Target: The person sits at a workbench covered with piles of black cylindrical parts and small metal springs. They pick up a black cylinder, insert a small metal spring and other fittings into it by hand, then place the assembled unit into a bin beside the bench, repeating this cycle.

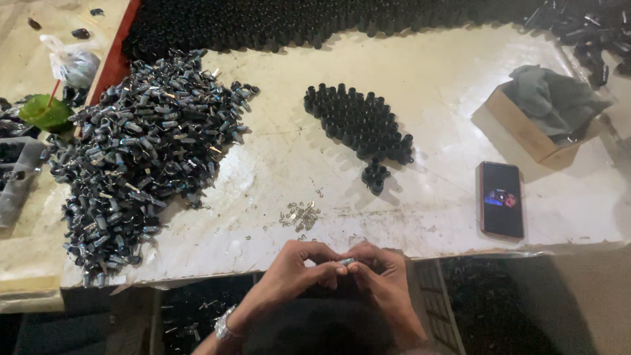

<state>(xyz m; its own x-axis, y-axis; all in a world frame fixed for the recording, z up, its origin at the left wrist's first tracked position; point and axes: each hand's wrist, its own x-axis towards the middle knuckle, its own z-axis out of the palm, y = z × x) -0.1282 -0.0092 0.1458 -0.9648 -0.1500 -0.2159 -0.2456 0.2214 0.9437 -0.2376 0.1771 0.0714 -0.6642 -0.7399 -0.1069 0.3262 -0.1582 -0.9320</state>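
Observation:
My left hand and my right hand meet at the near edge of the white worktable. Together they pinch a small silvery metal part between the fingertips. A bracelet circles my left wrist. Just beyond the hands lies a little heap of tiny silvery clips. Farther out stands a cluster of upright black cylindrical caps. A big pile of dark metal pieces covers the table's left side.
A phone with a lit screen lies at the right. Behind it sits a cardboard box holding a grey cloth. Rows of black caps line the far edge. A tied plastic bag rests at the far left.

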